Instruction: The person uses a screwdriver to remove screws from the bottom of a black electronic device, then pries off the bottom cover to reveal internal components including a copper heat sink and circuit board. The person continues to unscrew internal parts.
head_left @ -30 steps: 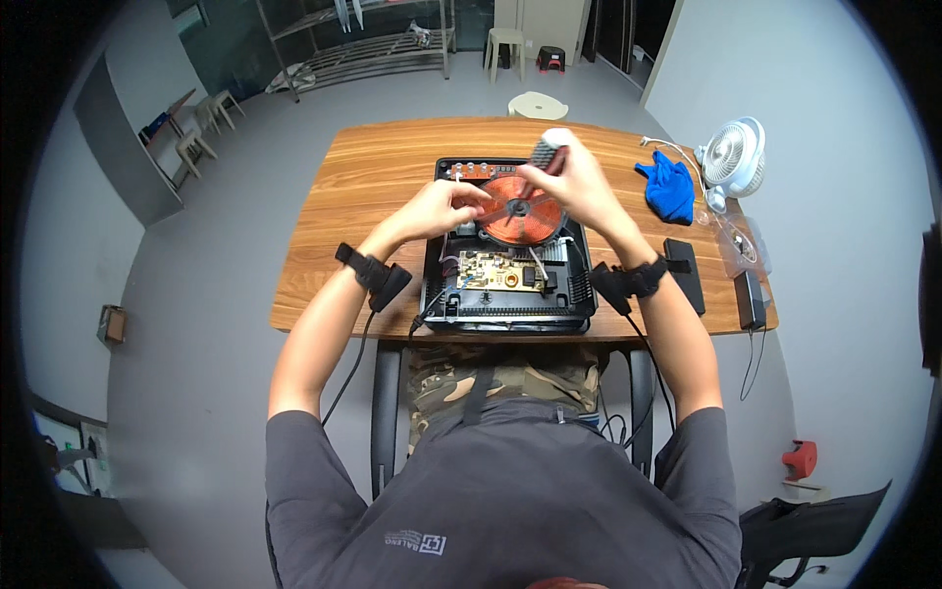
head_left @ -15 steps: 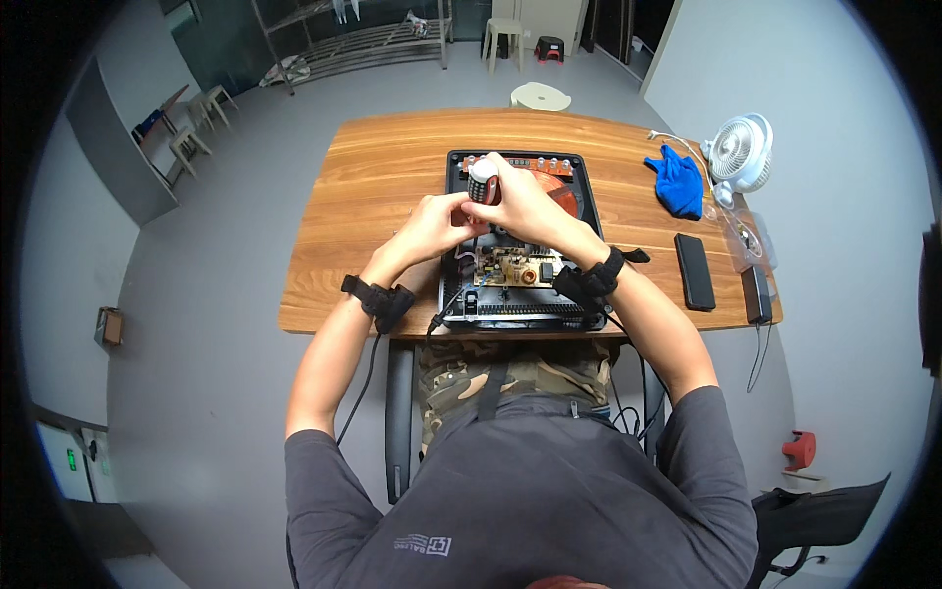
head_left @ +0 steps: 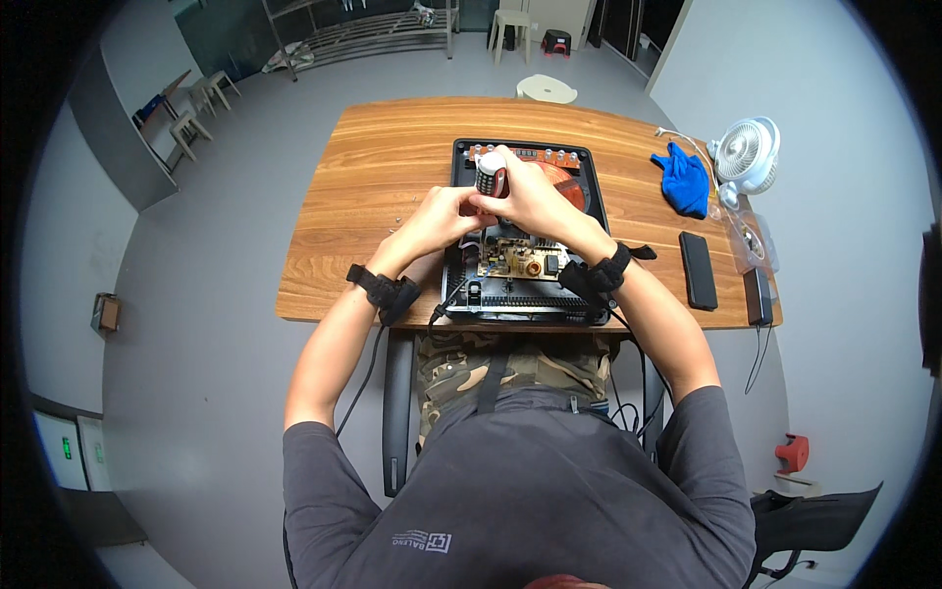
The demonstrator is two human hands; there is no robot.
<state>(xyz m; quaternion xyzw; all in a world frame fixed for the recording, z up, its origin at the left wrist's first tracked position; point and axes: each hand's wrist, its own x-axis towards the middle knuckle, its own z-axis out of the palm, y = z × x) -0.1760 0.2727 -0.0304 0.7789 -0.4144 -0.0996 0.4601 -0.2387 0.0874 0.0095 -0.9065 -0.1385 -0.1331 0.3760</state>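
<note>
An opened induction cooker (head_left: 589, 221) with a black housing lies on the table in front of me. Inside it are a tan circuit board (head_left: 505, 257), a copper-coloured coil (head_left: 569, 188) and an orange strip board (head_left: 538, 155). My right hand (head_left: 535, 203) is closed around an electric screwdriver (head_left: 490, 177) with a white top and a black-and-red body, held roughly upright over the cooker's left side. Close by its lower end, the fingers of my left hand (head_left: 438, 220) are pinched together; what they grip is hidden. The screwdriver's tip cannot be seen either.
Tiny loose parts (head_left: 397, 220) lie on the wooden table (head_left: 363, 167) left of the cooker. To the right are a blue cloth (head_left: 684, 183), a white fan (head_left: 744, 157), a black phone (head_left: 698, 271), a clear plastic box (head_left: 768, 232) and a black block (head_left: 758, 296). Cables hang from both wrist straps.
My view has shifted slightly, moving the table and cooker a little in the picture. Both hands stay in nearly the same place over the cooker, with the screwdriver still held.
</note>
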